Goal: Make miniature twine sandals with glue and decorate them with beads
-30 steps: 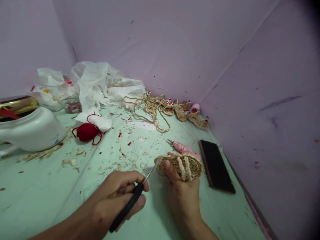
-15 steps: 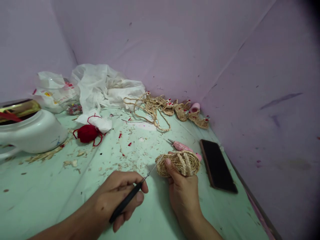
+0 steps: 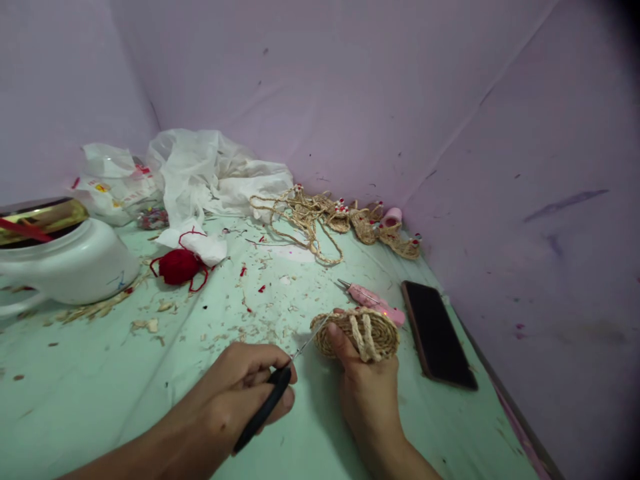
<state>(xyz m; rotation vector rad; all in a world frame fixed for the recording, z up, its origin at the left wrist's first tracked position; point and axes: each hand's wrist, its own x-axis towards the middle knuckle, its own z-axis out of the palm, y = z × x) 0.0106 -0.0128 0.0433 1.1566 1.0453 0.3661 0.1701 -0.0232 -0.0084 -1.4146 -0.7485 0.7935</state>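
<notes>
My right hand [image 3: 367,383] grips a small woven straw sandal [image 3: 383,333], thumb on top of its coiled sole. Two pale braided strands cross the sole. In my left hand [image 3: 250,387] is a black-handled awl-like tool [image 3: 263,413]; its thin metal shaft reaches the sandal's left edge near my right thumb. Whether the tip is in the weave I cannot tell. Just behind the sandal lies a pink-handled tool [image 3: 373,300] with a metal point and a small lit spot.
A dark phone [image 3: 440,337] lies at right. Small straw sandals [image 3: 363,227] and looped straw cord [image 3: 310,230] line the back wall. At left are a ball of red yarn [image 3: 179,267], white plastic bags [image 3: 200,173] and a white pot [image 3: 95,260]. Straw scraps dot the green cloth.
The sandal has tilted slightly in my right hand, and its braided strands have shifted. My left hand has turned a little, with the tool's handle moving slightly right and down.
</notes>
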